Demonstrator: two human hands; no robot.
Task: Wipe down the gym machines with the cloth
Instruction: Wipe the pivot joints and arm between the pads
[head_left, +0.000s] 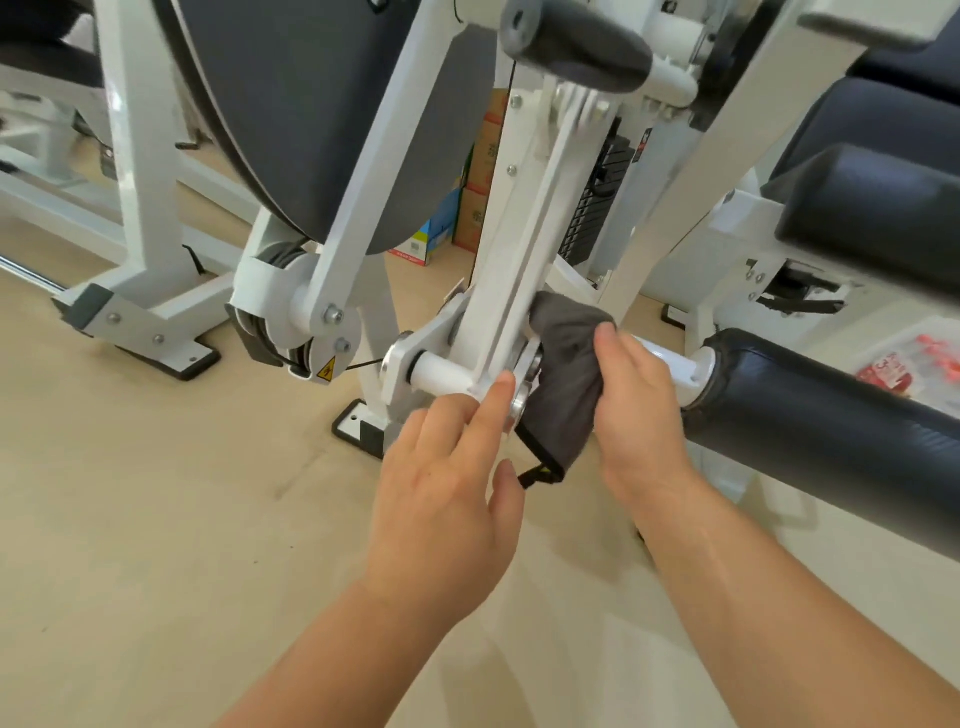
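A grey cloth (563, 374) is draped over the white crossbar at the foot of the machine's slanted white lever arm (519, 260). My right hand (641, 410) grips the cloth against that bar, next to a black roller pad (810, 410). My left hand (447, 483) reaches to the lever's lower end, its index fingertip touching the white pivot joint (441, 371) and its other fingers loosely bent. A black loop tag hangs from the cloth's lower corner.
White machine frames (140, 218) with bolted feet stand at left on the tan floor. A large dark round cover (311, 119) and a black handle (576, 41) hang above. Black seat pads (872, 208) fill the right. Cardboard boxes (478, 208) sit behind.
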